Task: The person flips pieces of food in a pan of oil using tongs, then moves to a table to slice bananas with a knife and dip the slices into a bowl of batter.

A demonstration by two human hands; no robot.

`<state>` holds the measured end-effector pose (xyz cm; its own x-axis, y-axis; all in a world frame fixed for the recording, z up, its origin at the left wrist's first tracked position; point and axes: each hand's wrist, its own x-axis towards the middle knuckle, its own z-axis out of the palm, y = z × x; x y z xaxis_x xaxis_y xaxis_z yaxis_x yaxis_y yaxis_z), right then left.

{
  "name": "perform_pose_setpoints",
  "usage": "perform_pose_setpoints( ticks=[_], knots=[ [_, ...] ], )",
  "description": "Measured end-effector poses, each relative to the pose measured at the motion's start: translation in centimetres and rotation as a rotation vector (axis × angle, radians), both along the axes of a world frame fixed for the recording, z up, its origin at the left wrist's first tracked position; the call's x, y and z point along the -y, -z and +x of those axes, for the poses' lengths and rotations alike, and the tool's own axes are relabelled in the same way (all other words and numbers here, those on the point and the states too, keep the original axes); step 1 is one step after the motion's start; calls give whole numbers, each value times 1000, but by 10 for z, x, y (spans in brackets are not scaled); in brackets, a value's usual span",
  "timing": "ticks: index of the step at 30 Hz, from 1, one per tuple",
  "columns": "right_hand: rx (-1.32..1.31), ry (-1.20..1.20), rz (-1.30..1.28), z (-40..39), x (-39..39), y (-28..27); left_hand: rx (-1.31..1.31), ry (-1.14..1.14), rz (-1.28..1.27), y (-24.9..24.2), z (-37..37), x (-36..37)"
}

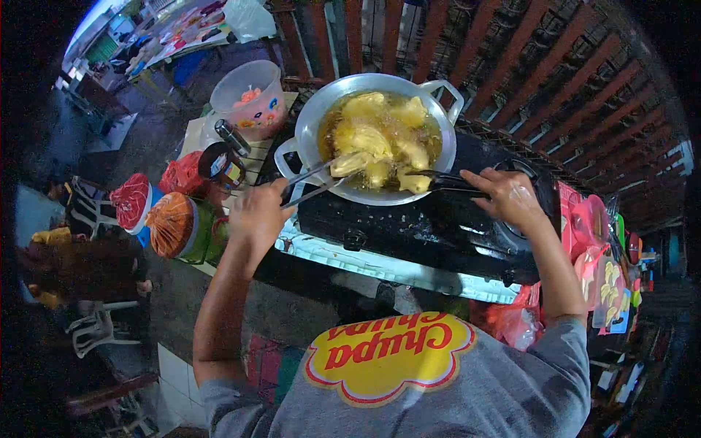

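A silver two-handled wok point(305, 117) sits on a black gas stove point(328, 220), holding bubbling oil and several yellow battered pieces point(369, 139). At the wok's lower left, my left hand point(259, 208) is closed round metal tongs point(315, 191), whose tips are at a yellow piece near the wok's near side. From the right, my right hand point(511, 197) grips a dark-handled utensil point(453, 181); its far end reaches over the wok's lower right rim, beside another yellow piece. The exact shape of that utensil's end is hard to make out.
Left of the wok stand a clear flowered tub point(252, 109), a dark-lidded jar point(221, 164), a dark cylinder point(232, 137) and cloth-topped containers point(171, 223). Red wooden slats point(496, 58) rise behind the stove. Pink containers point(588, 219) are at the right.
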<state>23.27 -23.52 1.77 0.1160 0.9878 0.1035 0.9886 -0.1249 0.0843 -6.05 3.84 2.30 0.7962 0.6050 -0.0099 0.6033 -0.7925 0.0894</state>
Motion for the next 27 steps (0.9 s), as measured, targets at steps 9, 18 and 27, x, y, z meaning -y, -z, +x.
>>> perform_pose_setpoints(
  ticks=[9,18,27],
  knots=[
    [-53,102,-100,-24,-13,-26,264,-46,-92,-24,-25,-9],
    [235,15,-56,31,-34,-19,411,75,-108,-15,-30,2],
    [184,-54,-118,50,-54,-13,148,62,-159,-18,-6,34]
  ],
)
